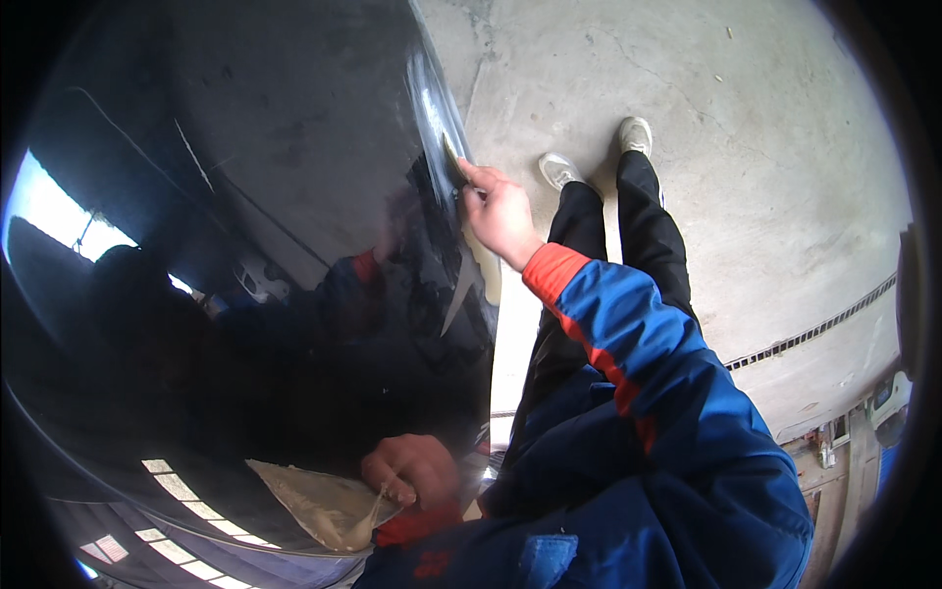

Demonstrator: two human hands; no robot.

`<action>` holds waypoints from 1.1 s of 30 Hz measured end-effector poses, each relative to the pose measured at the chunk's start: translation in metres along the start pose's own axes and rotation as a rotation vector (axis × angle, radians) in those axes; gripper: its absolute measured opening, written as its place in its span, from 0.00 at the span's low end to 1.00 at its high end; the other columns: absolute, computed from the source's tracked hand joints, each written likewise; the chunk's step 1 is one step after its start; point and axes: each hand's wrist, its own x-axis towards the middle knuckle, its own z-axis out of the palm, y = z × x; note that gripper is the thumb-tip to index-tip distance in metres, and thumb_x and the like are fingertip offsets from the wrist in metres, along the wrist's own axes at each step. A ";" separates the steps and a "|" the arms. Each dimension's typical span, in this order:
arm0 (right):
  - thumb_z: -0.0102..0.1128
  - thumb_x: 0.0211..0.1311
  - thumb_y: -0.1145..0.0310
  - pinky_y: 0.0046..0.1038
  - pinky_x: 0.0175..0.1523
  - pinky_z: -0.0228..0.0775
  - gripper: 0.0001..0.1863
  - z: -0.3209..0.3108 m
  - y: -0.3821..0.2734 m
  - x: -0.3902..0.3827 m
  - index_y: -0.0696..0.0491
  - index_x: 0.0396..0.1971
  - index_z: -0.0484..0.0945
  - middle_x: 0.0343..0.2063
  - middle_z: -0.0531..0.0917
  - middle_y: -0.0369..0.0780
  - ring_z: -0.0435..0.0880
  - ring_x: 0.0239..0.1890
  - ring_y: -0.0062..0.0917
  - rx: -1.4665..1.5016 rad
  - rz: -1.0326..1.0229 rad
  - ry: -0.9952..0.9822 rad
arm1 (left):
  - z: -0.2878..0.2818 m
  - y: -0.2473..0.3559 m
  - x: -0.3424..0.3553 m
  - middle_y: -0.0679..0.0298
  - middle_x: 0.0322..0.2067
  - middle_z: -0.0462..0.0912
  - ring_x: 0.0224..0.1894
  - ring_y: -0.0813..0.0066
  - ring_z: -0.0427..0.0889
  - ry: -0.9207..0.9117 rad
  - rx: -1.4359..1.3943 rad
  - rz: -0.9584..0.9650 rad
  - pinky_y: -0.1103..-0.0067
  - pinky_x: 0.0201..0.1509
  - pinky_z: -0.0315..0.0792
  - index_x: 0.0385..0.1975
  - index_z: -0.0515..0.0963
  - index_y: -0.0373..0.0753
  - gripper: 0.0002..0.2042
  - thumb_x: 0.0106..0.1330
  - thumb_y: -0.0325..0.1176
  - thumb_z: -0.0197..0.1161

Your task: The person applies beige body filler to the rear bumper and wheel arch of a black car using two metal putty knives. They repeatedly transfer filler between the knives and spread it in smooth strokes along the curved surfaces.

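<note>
My right hand (500,211) is closed on a thin spreader (449,147), held against the right edge of a glossy black vehicle panel (255,128). Along that edge run a pale scuffed band (429,103) and a beige patch of paste (486,275) just below my fingers. Low in the head view, my left hand (410,466) grips a flat palette (314,496) smeared with beige paste, held over the lower part of the panel. My blue sleeves with red cuffs show, and the panel reflects my arm.
My legs in black trousers and light shoes (636,135) stand on a pale concrete floor (785,177), right of the panel. A drain grate (814,324) crosses the floor at right. Assorted equipment (854,442) and a dark object (908,294) line the far right rim.
</note>
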 end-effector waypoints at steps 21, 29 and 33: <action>0.53 0.60 0.77 0.39 0.51 0.76 0.21 0.005 0.019 -0.019 0.58 0.55 0.78 0.42 0.83 0.53 0.83 0.43 0.48 -0.065 -0.055 0.095 | -0.003 0.001 -0.014 0.47 0.33 0.81 0.23 0.59 0.82 0.022 0.064 0.065 0.67 0.20 0.74 0.49 0.72 0.32 0.11 0.69 0.27 0.58; 0.55 0.58 0.78 0.38 0.53 0.76 0.24 0.003 -0.006 -0.043 0.58 0.58 0.76 0.45 0.83 0.51 0.82 0.47 0.46 -0.097 -0.195 -0.024 | -0.005 0.000 -0.009 0.46 0.33 0.81 0.23 0.61 0.82 0.004 0.064 0.058 0.68 0.18 0.73 0.51 0.71 0.33 0.13 0.70 0.28 0.59; 0.54 0.57 0.78 0.38 0.49 0.77 0.24 -0.017 0.006 -0.043 0.56 0.57 0.77 0.41 0.84 0.51 0.84 0.42 0.45 -0.074 -0.158 0.020 | 0.004 -0.002 -0.006 0.46 0.33 0.81 0.23 0.60 0.82 0.046 0.063 0.086 0.67 0.20 0.74 0.50 0.72 0.31 0.13 0.69 0.30 0.59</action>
